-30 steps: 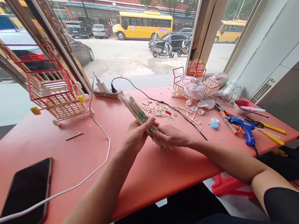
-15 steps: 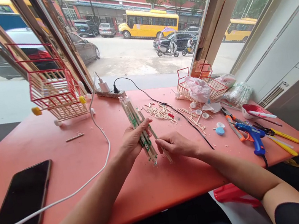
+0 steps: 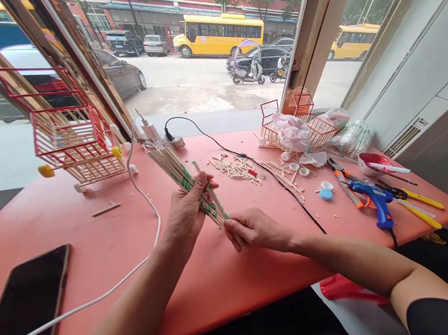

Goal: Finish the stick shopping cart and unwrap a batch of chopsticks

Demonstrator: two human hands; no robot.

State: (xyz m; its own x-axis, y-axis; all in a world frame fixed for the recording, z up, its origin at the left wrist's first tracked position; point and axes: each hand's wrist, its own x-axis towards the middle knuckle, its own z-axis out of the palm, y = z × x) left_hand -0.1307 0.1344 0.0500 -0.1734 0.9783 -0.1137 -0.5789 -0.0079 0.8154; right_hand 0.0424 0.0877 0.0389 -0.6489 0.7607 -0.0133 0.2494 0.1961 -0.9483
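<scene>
Wrapped around a bundle of chopsticks in clear, green-printed sleeves [image 3: 169,163] is my left hand [image 3: 188,207], thumb on top. The bundle slants up and left above the table. One separate sleeve of chopsticks [image 3: 219,204] runs along the bundle's right side, partly behind the left fingertips. My right hand [image 3: 256,231] is closed on its lower end, fingers pinched close to the bundle's bottom. Cut stick pieces [image 3: 233,169] lie in a loose pile beyond the hands.
At left stand a red-and-wood miniature cart [image 3: 72,142] and a phone [image 3: 27,306], with a white cable [image 3: 111,291] across the table. To the right are another cart [image 3: 316,125], bottle caps [image 3: 325,194], pliers [image 3: 345,183] and a blue glue gun [image 3: 380,203]. A black cord [image 3: 267,168] crosses the middle.
The bundle's upper end has swung left, so it slants more. My right hand has moved slightly down and left, nearer the bundle's bottom, still gripping the separate sleeve.
</scene>
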